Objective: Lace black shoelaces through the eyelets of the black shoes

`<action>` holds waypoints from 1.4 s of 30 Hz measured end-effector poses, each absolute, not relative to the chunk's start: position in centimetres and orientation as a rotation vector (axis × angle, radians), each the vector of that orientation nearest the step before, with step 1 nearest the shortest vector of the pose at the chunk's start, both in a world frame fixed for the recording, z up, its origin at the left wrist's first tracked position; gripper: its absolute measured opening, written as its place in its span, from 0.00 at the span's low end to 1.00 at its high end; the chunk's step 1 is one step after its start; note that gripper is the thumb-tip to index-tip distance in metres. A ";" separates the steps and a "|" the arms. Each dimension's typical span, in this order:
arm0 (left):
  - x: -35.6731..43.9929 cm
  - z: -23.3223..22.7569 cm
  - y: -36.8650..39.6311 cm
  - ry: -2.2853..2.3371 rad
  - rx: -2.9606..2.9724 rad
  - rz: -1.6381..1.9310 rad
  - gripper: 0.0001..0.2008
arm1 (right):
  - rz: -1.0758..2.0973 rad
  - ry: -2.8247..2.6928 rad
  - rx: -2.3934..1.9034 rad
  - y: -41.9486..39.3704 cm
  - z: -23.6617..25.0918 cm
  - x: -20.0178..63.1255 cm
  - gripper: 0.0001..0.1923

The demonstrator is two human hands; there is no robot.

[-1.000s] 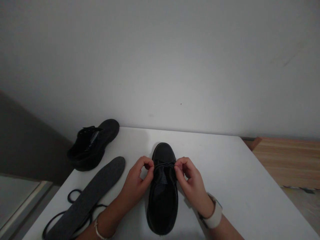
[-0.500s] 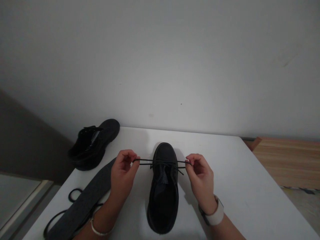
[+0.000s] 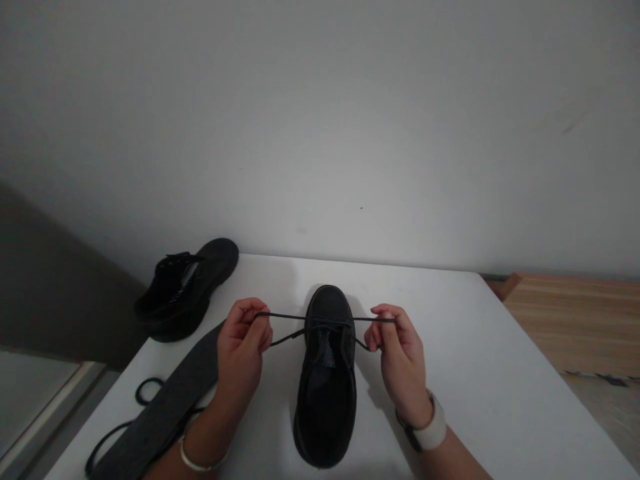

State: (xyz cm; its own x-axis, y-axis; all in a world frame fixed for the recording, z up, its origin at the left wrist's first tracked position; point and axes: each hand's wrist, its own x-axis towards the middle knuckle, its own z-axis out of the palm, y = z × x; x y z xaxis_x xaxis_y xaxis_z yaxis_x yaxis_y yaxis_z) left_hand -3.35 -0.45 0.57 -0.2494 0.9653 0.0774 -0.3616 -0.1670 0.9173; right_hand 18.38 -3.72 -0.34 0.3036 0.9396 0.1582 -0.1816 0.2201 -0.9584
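A black shoe (image 3: 327, 393) stands on the white table, toe pointing toward the wall. Its dark shoelace (image 3: 285, 316) runs out from the front of the lacing to both sides. On the left, my left hand (image 3: 245, 340) pinches the lace between thumb and fingers, with another strand slanting below. To the right of the shoe, my right hand (image 3: 397, 347) pinches the lace's other side, and a lower strand curves toward its fingers. Both hands are clear of the shoe itself.
A second black shoe (image 3: 187, 290) lies tipped at the table's back left corner. A long dark grey insole (image 3: 165, 407) lies along the left side, with a loose black lace (image 3: 107, 437) beside it. The white table (image 3: 470, 373) meets the wall; wooden boards (image 3: 575, 320) are at right.
The two lace strands on each side have spread apart; the lower ones now hang slack and bent. My left hand has moved slightly left, and the fingers of both hands have shifted along the lace.
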 end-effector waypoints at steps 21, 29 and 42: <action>-4.3 0.8 -0.7 0.957 0.962 1.671 0.06 | 1.203 -0.750 -0.859 -3.8 1.6 19.9 0.08; -4.0 0.3 -2.7 0.621 1.589 1.285 0.12 | 1.532 -1.569 -0.668 -5.3 3.0 20.6 0.07; -3.1 1.0 -2.3 0.666 1.475 1.430 0.27 | 1.164 -1.521 -0.848 -4.3 2.0 21.1 0.32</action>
State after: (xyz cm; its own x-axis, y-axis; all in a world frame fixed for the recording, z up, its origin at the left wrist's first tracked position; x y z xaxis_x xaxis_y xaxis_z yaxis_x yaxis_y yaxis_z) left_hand -3.11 -2.35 1.02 0.1699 0.8784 0.4468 -0.2232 -0.4073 0.8856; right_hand 21.11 -4.26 1.96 -0.2544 0.9222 0.2912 -0.0405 0.2907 -0.9559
